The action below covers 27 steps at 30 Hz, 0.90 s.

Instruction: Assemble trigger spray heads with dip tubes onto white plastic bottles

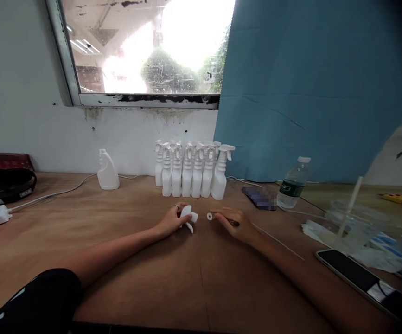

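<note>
My left hand [173,221] is closed around a white trigger spray head [186,214], whose collar points right and whose lever hangs down. A short gap separates it from my right hand [237,224], which pinches a small white ring [209,216] with a hole in its middle between thumb and forefinger. A dark, pen-like stick [233,222] also shows within the right hand; its kind is unclear. A thin white tube [279,241] extends along the table from behind that hand. Beyond both hands stand several white spray bottles [187,178] with trigger heads fitted.
A headless white bottle [108,172] stands at the back left. To the right are a water bottle [291,185], a phone-like device [259,198], a clear plastic cup [352,222] and another phone [357,273]. A white cable [58,191] crosses the left side of the table.
</note>
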{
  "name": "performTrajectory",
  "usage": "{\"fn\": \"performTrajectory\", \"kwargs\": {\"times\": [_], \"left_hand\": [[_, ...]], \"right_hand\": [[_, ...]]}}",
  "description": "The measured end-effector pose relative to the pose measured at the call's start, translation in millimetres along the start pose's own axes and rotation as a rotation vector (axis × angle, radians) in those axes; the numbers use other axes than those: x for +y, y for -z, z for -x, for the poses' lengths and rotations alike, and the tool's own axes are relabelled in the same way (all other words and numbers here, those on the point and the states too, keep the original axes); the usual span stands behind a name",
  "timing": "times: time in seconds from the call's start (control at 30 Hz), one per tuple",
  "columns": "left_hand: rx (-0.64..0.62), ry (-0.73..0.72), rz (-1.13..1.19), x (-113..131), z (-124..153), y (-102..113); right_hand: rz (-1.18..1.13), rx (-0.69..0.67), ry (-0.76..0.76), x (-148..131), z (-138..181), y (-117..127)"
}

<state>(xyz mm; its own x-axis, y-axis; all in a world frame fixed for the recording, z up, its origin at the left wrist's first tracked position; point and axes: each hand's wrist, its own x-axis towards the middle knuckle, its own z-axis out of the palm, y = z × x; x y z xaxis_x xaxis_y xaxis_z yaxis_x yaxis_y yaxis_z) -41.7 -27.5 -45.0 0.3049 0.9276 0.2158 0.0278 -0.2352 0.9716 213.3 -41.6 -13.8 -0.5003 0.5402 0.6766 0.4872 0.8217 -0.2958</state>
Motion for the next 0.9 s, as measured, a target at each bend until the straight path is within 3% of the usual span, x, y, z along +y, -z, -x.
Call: {"fn": "performTrajectory", "kwargs": {"times": [0.17, 0.33, 0.5, 0.57, 0.7, 0.9], "left_hand": [[0.019, -0.144, -0.435, 0, 3, -3], [0.392, -0.310, -0.534, -11, -23, 22], [0.701, -0.245, -0.554, -18, -67, 74], [0.722, -0.216, -0.551, -20, -80, 86], [0.635, -0.192, -0.507, -23, -89, 90], [0.711, -0.266, -0.417, -12, -68, 88]], "right_hand": [[-0.195, 0.058, -0.247, -5, 0, -3], [-0.271, 0.078, -0.296, -10, 0, -6], [-0.330, 0.069, -0.339, -11, -1, -9], [-0.331, 0.070, -0.351, -10, -2, -9], [-0.250, 0.152, -0.372, -8, -3, -6], [-0.354, 0.125, -0.630, -7, -4, -1]]}}
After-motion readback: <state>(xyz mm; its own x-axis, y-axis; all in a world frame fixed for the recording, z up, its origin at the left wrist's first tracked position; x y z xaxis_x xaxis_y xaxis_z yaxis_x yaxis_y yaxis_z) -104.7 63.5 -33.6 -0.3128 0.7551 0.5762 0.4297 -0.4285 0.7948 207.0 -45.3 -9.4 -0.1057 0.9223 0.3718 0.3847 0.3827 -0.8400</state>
